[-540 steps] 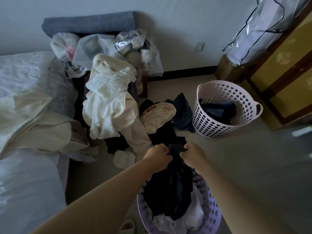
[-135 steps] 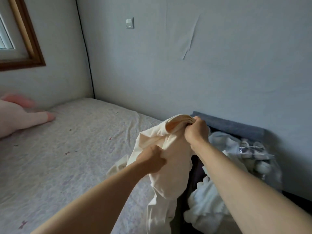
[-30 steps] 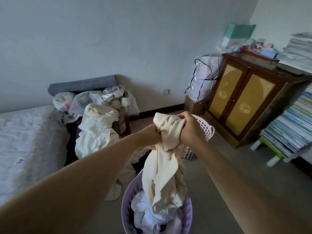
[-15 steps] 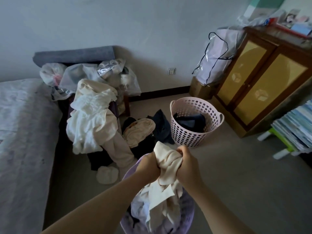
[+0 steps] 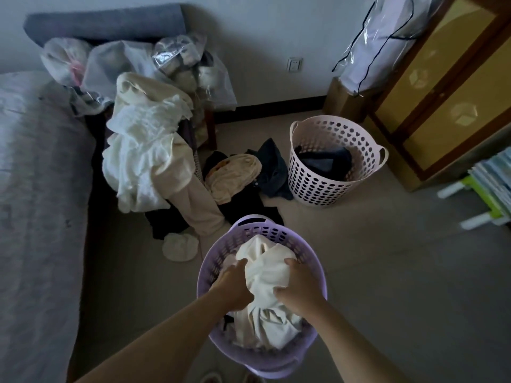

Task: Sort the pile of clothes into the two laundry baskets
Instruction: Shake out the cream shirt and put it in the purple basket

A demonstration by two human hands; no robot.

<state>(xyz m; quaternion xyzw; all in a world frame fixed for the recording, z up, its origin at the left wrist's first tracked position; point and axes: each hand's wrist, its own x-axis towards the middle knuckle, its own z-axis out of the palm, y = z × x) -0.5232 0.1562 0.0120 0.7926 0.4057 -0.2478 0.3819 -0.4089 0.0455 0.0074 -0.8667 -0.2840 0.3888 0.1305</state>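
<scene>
Two hands press into the lilac basket (image 5: 210, 275) nearest the camera. The left hand (image 5: 231, 286) and right hand (image 5: 300, 286) each have their fingers curled tight into a cream garment (image 5: 265, 275), one on either side of it, bunching the cloth between them. The garment is pale, soft and heavily creased, and it lies on top of other light clothes that fill the basket almost to its rim. The basket's wall is pierced with small holes and has a slot handle at its far edge.

One small cream piece (image 5: 180, 247) lies alone on the floor just beside the basket's far-left edge. Beyond it the pile (image 5: 171, 161) spreads from the floor up against the bed (image 5: 38, 189): several white and cream garments heaped high on the left, a tan one (image 5: 235, 175) lower down, and dark ones (image 5: 272, 170) beneath and to its right. How many garments the pile holds cannot be told.

Farther right stands one pink basket (image 5: 312, 183), upright, with heart-shaped holes and two handles, well apart from the lilac one. It holds dark clothes (image 5: 326, 161) only, low in its bottom. That makes two baskets in all.
</scene>
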